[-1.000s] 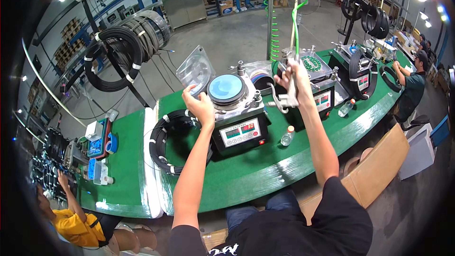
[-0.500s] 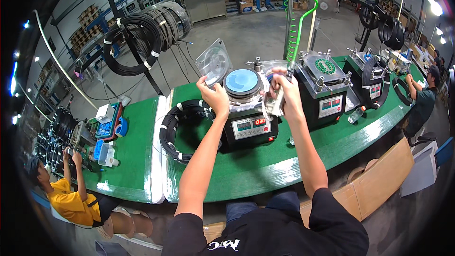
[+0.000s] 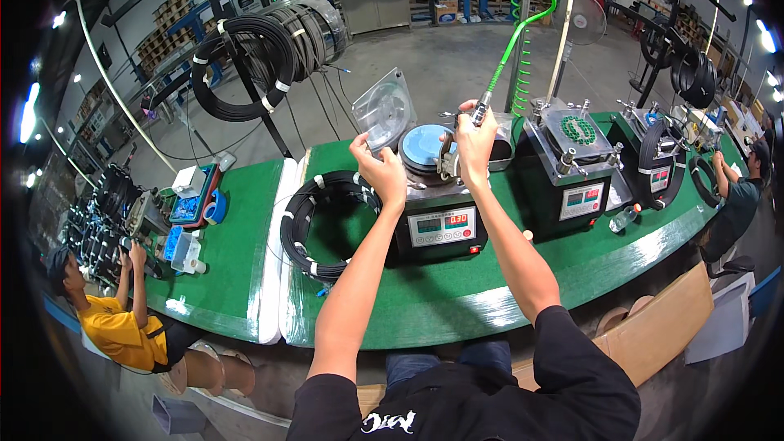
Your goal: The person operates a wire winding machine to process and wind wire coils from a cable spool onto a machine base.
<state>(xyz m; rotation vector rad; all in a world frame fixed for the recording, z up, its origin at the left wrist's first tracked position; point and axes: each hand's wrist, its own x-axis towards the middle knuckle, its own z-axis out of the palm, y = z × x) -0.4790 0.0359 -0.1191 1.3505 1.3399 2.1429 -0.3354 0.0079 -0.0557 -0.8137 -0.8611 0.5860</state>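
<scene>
The right hand's grip [image 3: 476, 145] is curled closed around a silvery metal air gun [image 3: 448, 165], its long axis slanting, hose end up and rightward, nozzle direction unclear; its body shows below and left of the fingers, by the blue disc [image 3: 425, 145]; the left hand's grip [image 3: 384, 173] is half-curled near the clear lid [image 3: 384, 113], any hold unclear

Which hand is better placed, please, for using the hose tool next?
Right hand, probably: it holds the tool on the green hose, by the blue disc; the left hand is near the clear cover.
</scene>
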